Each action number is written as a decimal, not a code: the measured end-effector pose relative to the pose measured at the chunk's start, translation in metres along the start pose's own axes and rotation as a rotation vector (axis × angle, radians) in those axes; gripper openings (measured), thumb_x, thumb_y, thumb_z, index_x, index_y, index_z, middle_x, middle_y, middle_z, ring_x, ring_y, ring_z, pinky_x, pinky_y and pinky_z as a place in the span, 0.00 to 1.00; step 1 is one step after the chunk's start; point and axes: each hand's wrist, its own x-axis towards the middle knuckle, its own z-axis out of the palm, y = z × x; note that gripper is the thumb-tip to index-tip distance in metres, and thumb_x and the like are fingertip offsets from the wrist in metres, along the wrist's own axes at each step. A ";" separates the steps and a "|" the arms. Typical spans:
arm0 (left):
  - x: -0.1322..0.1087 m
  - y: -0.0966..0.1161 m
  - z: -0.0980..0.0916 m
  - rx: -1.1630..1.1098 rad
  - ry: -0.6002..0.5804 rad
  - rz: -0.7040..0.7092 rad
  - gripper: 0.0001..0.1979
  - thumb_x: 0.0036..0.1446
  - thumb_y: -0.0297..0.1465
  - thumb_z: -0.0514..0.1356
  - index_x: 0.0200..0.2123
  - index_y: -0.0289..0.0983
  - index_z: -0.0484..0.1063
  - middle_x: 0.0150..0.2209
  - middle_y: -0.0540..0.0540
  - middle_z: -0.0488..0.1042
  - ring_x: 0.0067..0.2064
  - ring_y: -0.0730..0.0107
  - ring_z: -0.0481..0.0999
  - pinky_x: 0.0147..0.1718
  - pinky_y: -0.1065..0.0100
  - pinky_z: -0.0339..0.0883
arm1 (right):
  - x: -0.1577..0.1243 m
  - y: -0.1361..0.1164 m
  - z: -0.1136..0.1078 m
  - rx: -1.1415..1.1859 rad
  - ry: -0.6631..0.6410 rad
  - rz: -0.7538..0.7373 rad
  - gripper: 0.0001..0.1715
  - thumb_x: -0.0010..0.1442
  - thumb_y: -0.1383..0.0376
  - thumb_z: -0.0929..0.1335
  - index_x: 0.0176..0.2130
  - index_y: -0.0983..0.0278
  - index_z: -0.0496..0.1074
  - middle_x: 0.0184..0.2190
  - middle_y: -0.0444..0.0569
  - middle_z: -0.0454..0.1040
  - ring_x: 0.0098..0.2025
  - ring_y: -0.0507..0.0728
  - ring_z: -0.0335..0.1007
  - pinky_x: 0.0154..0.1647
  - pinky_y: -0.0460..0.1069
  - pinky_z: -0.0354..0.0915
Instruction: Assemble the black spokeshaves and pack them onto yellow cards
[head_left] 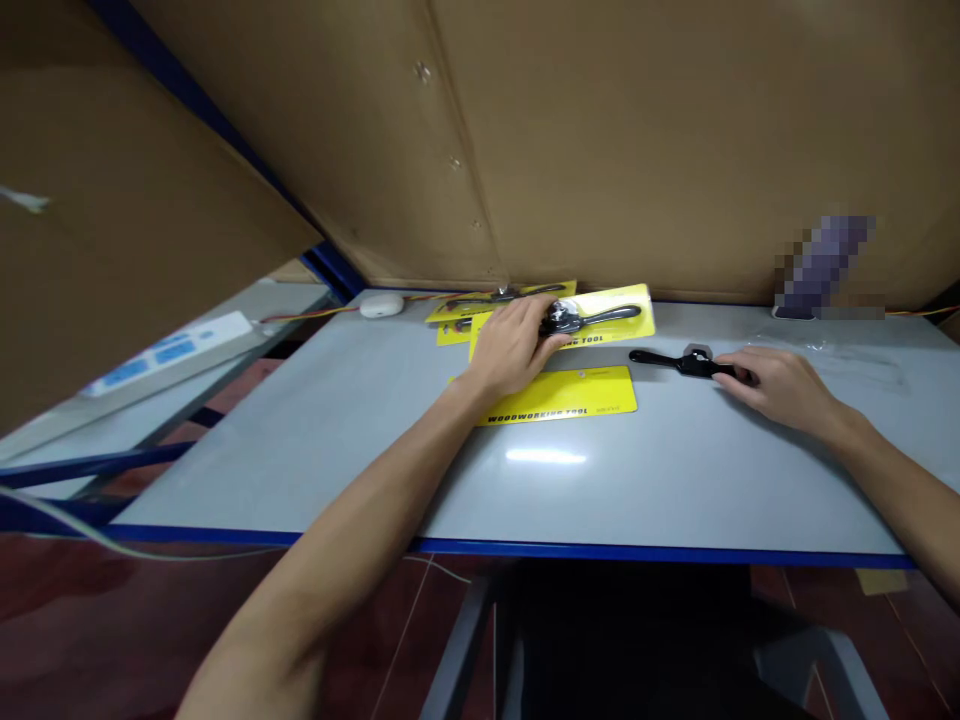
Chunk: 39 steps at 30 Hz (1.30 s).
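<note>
My left hand [516, 343] is closed over a packaged black spokeshave [592, 319], mounted on a yellow card with a clear cover. My fingers hide the left part of that pack. Below it on the table lies a bare yellow card [566, 395] printed "WOODWORKING TOOL", partly behind my left wrist. To the right, my right hand [780, 385] pinches the right handle of an unpackaged black spokeshave [694, 363]. Its left handle points toward the yellow packs. More yellow packs [452, 333] with dark tools lie behind my left hand, overlapping one another.
The grey table [337, 450] has a blue front edge and a cardboard wall [637, 150] behind. Clear plastic [832, 350] lies beyond my right hand. A white rounded device [381, 306] sits at back left. A power strip [172, 355] rests on the left surface; a blurred-out purple object [821, 270] stands at back right.
</note>
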 end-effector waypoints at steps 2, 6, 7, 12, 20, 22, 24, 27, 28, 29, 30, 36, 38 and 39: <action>0.001 0.011 -0.002 -0.006 0.041 0.068 0.37 0.71 0.58 0.44 0.60 0.32 0.69 0.55 0.31 0.78 0.56 0.47 0.77 0.54 0.51 0.69 | 0.001 -0.007 -0.002 0.022 0.102 -0.063 0.17 0.69 0.56 0.64 0.41 0.59 0.80 0.34 0.49 0.83 0.37 0.61 0.77 0.40 0.57 0.68; -0.002 0.048 0.000 0.004 0.032 0.313 0.35 0.72 0.56 0.47 0.57 0.32 0.72 0.54 0.34 0.80 0.56 0.51 0.79 0.53 0.55 0.72 | 0.001 -0.021 -0.008 0.053 0.381 -0.098 0.16 0.69 0.61 0.65 0.31 0.57 0.77 0.30 0.46 0.83 0.41 0.63 0.82 0.56 0.66 0.68; -0.004 0.058 0.002 0.012 0.012 0.372 0.34 0.72 0.56 0.47 0.57 0.32 0.72 0.54 0.35 0.80 0.56 0.52 0.80 0.53 0.55 0.72 | -0.001 -0.025 -0.010 0.082 0.429 -0.109 0.16 0.68 0.62 0.65 0.31 0.56 0.78 0.30 0.45 0.83 0.42 0.64 0.83 0.58 0.67 0.68; -0.021 0.106 0.009 0.069 0.069 0.508 0.28 0.75 0.47 0.49 0.55 0.29 0.74 0.53 0.36 0.82 0.53 0.54 0.82 0.48 0.59 0.75 | -0.012 -0.059 -0.014 0.207 0.357 -0.147 0.20 0.68 0.64 0.67 0.58 0.57 0.74 0.45 0.50 0.85 0.52 0.64 0.82 0.55 0.62 0.77; -0.035 0.135 0.007 0.015 0.160 0.571 0.24 0.75 0.42 0.51 0.51 0.27 0.76 0.48 0.35 0.83 0.50 0.56 0.83 0.41 0.61 0.75 | -0.012 -0.091 -0.004 0.208 0.013 -0.327 0.48 0.64 0.56 0.72 0.74 0.64 0.53 0.64 0.62 0.72 0.63 0.70 0.73 0.59 0.66 0.74; -0.034 0.134 0.008 0.005 0.135 0.576 0.25 0.75 0.43 0.49 0.52 0.28 0.75 0.48 0.34 0.83 0.49 0.56 0.82 0.40 0.61 0.75 | -0.012 -0.088 -0.004 0.212 -0.060 -0.278 0.46 0.64 0.55 0.72 0.72 0.63 0.56 0.62 0.61 0.75 0.58 0.68 0.77 0.56 0.63 0.76; -0.032 0.132 0.007 -0.016 0.072 0.610 0.23 0.74 0.42 0.51 0.54 0.29 0.73 0.49 0.34 0.82 0.49 0.55 0.82 0.41 0.60 0.74 | -0.012 -0.084 -0.003 0.228 -0.121 -0.256 0.43 0.64 0.53 0.72 0.71 0.63 0.59 0.58 0.59 0.78 0.54 0.66 0.80 0.51 0.60 0.77; -0.025 0.123 0.001 -0.109 0.018 0.658 0.21 0.71 0.40 0.52 0.56 0.33 0.72 0.51 0.37 0.81 0.49 0.56 0.80 0.43 0.59 0.74 | -0.012 -0.078 -0.002 0.213 -0.153 -0.256 0.43 0.65 0.50 0.72 0.70 0.64 0.62 0.48 0.57 0.82 0.45 0.65 0.80 0.44 0.59 0.77; -0.022 0.118 -0.002 -0.150 0.024 0.655 0.20 0.69 0.38 0.51 0.55 0.34 0.73 0.50 0.37 0.81 0.49 0.56 0.80 0.44 0.58 0.74 | -0.012 -0.076 -0.001 0.200 -0.159 -0.260 0.42 0.65 0.49 0.72 0.69 0.65 0.63 0.45 0.57 0.82 0.43 0.64 0.79 0.42 0.59 0.76; -0.019 0.111 -0.005 -0.192 0.031 0.634 0.19 0.67 0.35 0.51 0.54 0.34 0.73 0.49 0.38 0.81 0.50 0.57 0.79 0.45 0.59 0.74 | -0.011 -0.075 -0.001 0.190 -0.168 -0.267 0.42 0.65 0.48 0.72 0.68 0.65 0.64 0.44 0.57 0.81 0.42 0.65 0.79 0.42 0.59 0.76; -0.015 0.102 -0.008 -0.213 0.040 0.591 0.18 0.65 0.32 0.51 0.52 0.34 0.74 0.47 0.39 0.81 0.48 0.58 0.79 0.44 0.59 0.73 | -0.010 -0.074 -0.002 0.181 -0.183 -0.275 0.41 0.64 0.47 0.72 0.67 0.65 0.66 0.45 0.57 0.81 0.43 0.65 0.78 0.42 0.60 0.75; 0.000 0.049 -0.010 -0.103 -0.010 0.181 0.16 0.61 0.28 0.50 0.41 0.37 0.78 0.34 0.43 0.80 0.36 0.59 0.77 0.37 0.60 0.69 | -0.009 -0.078 -0.006 0.173 -0.279 -0.295 0.34 0.62 0.46 0.74 0.59 0.61 0.74 0.57 0.58 0.76 0.56 0.67 0.74 0.57 0.64 0.71; 0.000 0.042 -0.005 -0.099 -0.093 0.109 0.16 0.60 0.29 0.50 0.41 0.36 0.78 0.35 0.43 0.81 0.38 0.58 0.79 0.36 0.61 0.69 | -0.010 -0.080 -0.007 0.187 -0.285 -0.280 0.32 0.63 0.49 0.73 0.59 0.62 0.74 0.58 0.58 0.77 0.58 0.67 0.74 0.58 0.63 0.71; 0.000 0.042 -0.004 -0.100 -0.130 0.080 0.17 0.60 0.30 0.50 0.44 0.36 0.78 0.35 0.43 0.81 0.38 0.58 0.79 0.36 0.61 0.68 | -0.011 -0.081 -0.007 0.190 -0.285 -0.273 0.30 0.63 0.50 0.73 0.59 0.62 0.75 0.58 0.58 0.77 0.58 0.67 0.74 0.58 0.63 0.71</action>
